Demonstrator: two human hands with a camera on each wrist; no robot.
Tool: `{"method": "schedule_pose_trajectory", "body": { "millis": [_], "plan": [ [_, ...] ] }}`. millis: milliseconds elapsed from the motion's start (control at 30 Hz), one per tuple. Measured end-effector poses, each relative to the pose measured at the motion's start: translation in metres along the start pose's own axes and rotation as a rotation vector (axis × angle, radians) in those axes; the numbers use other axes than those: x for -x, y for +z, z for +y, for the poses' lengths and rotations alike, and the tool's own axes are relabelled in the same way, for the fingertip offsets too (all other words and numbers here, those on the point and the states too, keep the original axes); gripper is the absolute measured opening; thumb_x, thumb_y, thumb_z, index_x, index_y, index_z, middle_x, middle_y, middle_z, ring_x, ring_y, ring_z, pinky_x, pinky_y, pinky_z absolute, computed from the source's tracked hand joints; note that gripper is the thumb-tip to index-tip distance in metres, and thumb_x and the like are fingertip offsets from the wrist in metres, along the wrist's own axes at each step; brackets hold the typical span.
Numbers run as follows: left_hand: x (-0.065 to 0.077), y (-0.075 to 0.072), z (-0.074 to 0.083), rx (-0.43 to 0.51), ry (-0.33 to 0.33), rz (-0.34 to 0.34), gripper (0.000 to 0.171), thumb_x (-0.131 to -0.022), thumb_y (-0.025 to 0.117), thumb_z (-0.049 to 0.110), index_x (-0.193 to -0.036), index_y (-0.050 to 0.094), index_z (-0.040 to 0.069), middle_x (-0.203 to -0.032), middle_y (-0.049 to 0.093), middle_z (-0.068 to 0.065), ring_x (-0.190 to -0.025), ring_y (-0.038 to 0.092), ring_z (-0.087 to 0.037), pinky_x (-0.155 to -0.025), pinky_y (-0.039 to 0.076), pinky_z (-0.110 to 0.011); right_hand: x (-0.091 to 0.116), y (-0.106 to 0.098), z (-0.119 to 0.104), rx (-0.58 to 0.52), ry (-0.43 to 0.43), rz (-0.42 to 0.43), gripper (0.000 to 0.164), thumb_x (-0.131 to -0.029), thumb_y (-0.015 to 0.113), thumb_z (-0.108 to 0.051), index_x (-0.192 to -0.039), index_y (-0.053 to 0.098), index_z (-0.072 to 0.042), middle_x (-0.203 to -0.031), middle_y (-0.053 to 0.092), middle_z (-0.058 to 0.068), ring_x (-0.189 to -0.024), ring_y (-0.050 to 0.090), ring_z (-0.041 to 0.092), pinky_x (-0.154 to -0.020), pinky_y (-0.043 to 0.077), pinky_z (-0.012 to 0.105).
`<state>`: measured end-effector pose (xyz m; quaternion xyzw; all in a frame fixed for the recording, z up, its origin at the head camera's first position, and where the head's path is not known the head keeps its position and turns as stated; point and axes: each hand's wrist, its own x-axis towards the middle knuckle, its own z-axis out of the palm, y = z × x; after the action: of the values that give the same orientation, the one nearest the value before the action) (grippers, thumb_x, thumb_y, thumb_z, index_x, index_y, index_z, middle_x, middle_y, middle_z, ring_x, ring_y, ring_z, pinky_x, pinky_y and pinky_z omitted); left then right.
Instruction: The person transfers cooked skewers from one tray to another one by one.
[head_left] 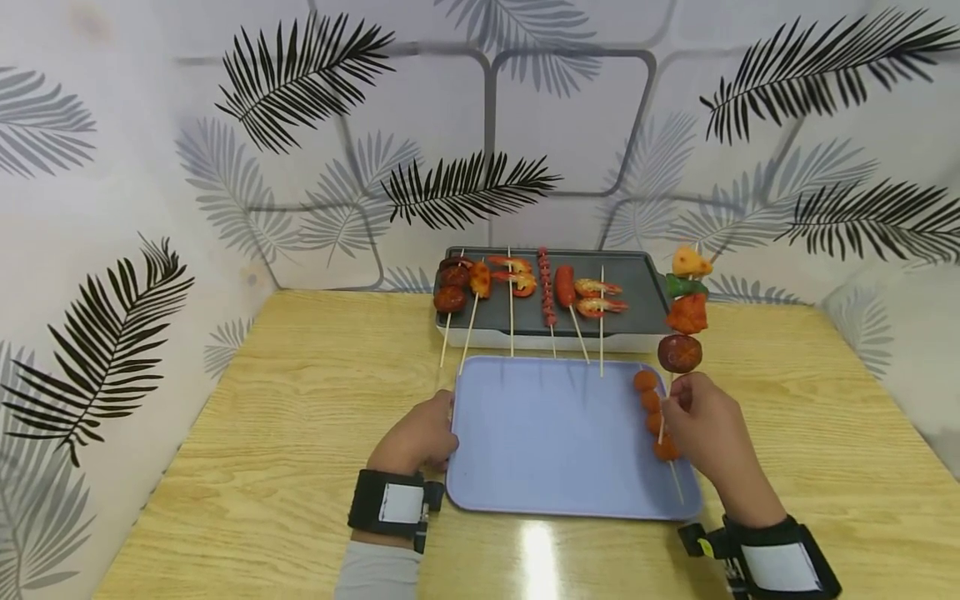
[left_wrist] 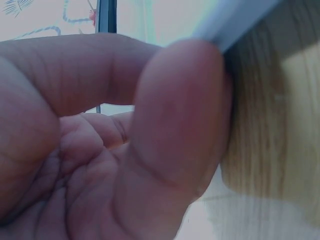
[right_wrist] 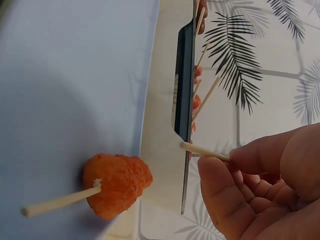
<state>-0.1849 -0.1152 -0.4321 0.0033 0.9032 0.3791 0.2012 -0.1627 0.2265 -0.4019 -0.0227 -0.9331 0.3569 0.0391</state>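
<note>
My right hand (head_left: 701, 421) pinches the lower stick of a mixed skewer (head_left: 686, 315) between thumb and fingers, held upright above the tray's right side. It carries a brown mushroom-like cap, an orange-red piece, a green piece and a yellow piece. Below it, a skewer of orange balls (head_left: 655, 422) lies along the right edge of the blue-lilac tray (head_left: 543, 442). At the tray's left edge, my left hand (head_left: 423, 433) grips the rim. In the left wrist view the thumb (left_wrist: 180, 115) sits against that edge. The right wrist view shows the held stick's end (right_wrist: 205, 151) sticking out past the fingertips.
Behind the tray stands a dark grill plate (head_left: 637, 292) with a white base. Across it lie several skewers, among them shrimp (head_left: 600, 307), a sausage (head_left: 565, 286) and mushroom caps (head_left: 450, 298), their sticks pointing forward. The wooden table (head_left: 300, 417) meets a leaf-patterned backdrop.
</note>
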Motion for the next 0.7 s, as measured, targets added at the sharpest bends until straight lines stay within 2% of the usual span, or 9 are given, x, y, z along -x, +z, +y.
{"method": "schedule_pose_trajectory", "body": {
  "millis": [267,533,700],
  "plan": [
    [0.001,-0.001,-0.001,-0.007,-0.01,0.002,0.064,-0.084,0.057,-0.009,-0.145,0.037,-0.007,-0.088,0.06,-0.015,-0.056,0.061,-0.022,-0.048,0.047,-0.03,0.016,0.003,0.003,0.038,-0.012,-0.066,0.015,-0.093,0.057,-0.007,-0.102,0.053,0.003,-0.073,0.055,0.007,-0.063,0.051,0.02,-0.051,0.041,0.032],
    [0.002,0.001,-0.001,0.008,-0.001,0.0,0.063,-0.085,0.057,-0.009,-0.144,0.038,-0.007,-0.092,0.059,-0.016,-0.057,0.061,-0.021,-0.05,0.048,-0.031,0.026,0.007,0.008,0.049,0.006,-0.118,0.014,-0.09,0.062,-0.007,-0.098,0.057,0.003,-0.077,0.06,0.005,-0.064,0.056,0.017,-0.051,0.044,0.031],
    [0.0,0.0,0.0,-0.003,0.002,0.006,0.063,-0.084,0.057,-0.009,-0.144,0.038,-0.008,-0.091,0.06,-0.016,-0.057,0.061,-0.021,-0.049,0.048,-0.031,0.03,0.011,0.013,0.049,0.011,-0.161,0.009,-0.089,0.063,-0.003,-0.092,0.056,0.002,-0.072,0.059,0.004,-0.06,0.057,0.016,-0.05,0.043,0.03]
  ]
}}
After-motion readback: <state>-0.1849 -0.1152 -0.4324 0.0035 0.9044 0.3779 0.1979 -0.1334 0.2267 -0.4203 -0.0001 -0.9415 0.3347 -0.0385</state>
